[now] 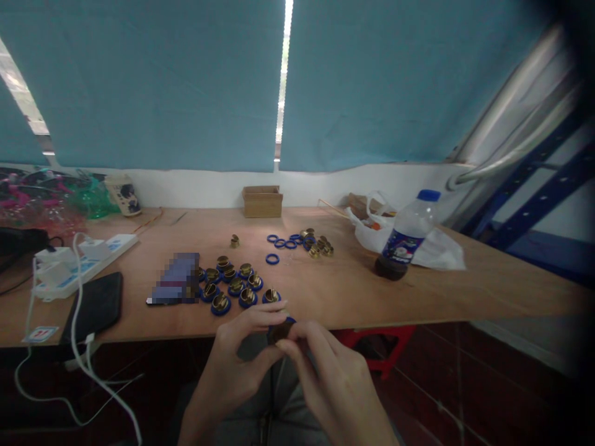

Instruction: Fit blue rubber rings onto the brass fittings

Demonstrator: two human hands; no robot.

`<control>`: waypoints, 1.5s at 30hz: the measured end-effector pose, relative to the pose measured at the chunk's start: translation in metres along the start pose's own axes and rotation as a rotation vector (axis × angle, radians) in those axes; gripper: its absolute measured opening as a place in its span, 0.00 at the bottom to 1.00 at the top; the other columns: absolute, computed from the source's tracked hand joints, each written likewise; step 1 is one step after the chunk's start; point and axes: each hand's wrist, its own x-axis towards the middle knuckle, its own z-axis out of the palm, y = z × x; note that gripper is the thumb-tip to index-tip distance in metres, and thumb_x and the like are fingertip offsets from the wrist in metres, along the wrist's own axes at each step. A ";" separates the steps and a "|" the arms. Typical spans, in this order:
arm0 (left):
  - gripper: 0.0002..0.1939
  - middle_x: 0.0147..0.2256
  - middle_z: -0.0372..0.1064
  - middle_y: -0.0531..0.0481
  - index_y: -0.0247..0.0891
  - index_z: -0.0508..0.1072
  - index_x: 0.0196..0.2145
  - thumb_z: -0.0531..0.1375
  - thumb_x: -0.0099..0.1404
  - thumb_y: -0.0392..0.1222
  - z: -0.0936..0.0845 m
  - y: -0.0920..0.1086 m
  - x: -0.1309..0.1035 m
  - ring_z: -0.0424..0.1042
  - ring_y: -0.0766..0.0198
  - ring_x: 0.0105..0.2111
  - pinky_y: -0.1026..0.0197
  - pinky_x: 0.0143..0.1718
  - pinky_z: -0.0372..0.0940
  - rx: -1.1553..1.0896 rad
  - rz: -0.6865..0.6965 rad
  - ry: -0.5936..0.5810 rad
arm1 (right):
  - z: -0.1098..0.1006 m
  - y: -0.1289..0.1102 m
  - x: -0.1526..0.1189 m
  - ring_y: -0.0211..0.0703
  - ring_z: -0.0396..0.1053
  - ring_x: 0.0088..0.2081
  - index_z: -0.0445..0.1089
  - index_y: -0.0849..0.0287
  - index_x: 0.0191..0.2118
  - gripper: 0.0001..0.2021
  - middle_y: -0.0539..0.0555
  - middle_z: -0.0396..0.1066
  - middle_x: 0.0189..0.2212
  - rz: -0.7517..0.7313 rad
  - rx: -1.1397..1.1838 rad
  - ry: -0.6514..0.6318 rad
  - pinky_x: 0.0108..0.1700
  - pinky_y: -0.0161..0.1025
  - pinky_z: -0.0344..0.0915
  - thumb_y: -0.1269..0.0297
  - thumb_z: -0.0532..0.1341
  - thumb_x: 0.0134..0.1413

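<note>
Your left hand and right hand pinch a brass piece by the table's near edge, apparently seating its blue ring; next, press evenly.

Wooden table, brass pieces, blue rings, bottle

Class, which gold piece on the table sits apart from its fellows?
The gold piece just left of the loose blue rings: it stands alone; others sit clustered.
</note>
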 end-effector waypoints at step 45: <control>0.15 0.46 0.76 0.43 0.40 0.75 0.49 0.60 0.67 0.47 0.007 -0.014 -0.008 0.75 0.55 0.47 0.59 0.48 0.68 -0.411 -0.156 -0.115 | -0.004 -0.005 0.000 0.38 0.68 0.21 0.64 0.57 0.36 0.09 0.48 0.69 0.23 0.289 0.351 -0.102 0.24 0.33 0.56 0.66 0.50 0.66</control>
